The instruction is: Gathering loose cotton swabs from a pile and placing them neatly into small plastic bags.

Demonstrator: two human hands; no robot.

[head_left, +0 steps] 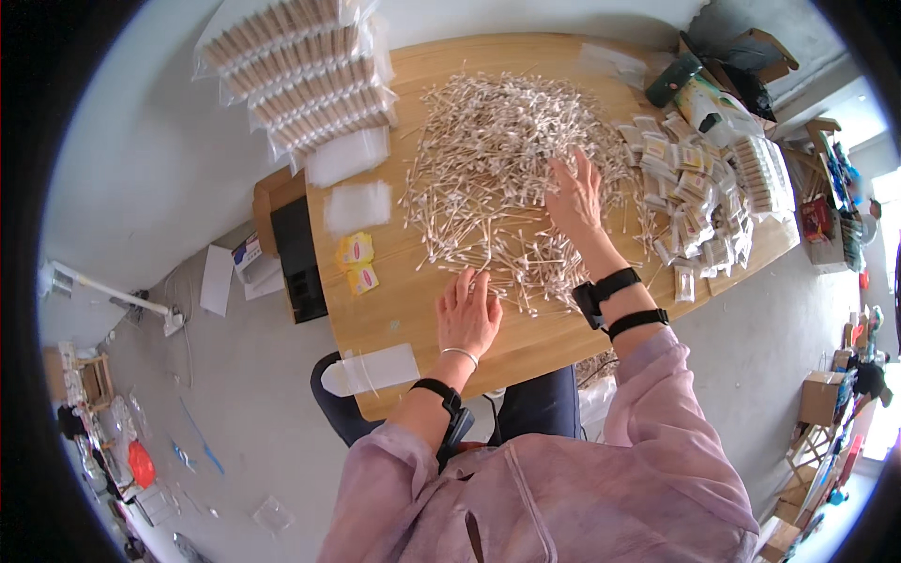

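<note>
A big loose heap of cotton swabs [507,141] with wooden sticks covers the middle of the wooden table [418,66]. On the right part of the heap lies my right hand [575,199], open, its fingers stretched forward among the swabs. My left hand [468,315] rests flat at the heap's near edge, fingers apart, their tips touching a few sticks. Neither hand visibly holds anything, though swabs partly hide the right fingertips. Small filled bags of swabs [694,202] are piled to the right of the heap.
Stacked clear packs of swabs [300,75] stand at the far left. Nearer are clear bags [357,206], yellow cards [356,251] and a white sheet [371,370]. A dark green cylinder [673,79] lies at the far right. Cardboard boxes [819,398] stand by the right wall.
</note>
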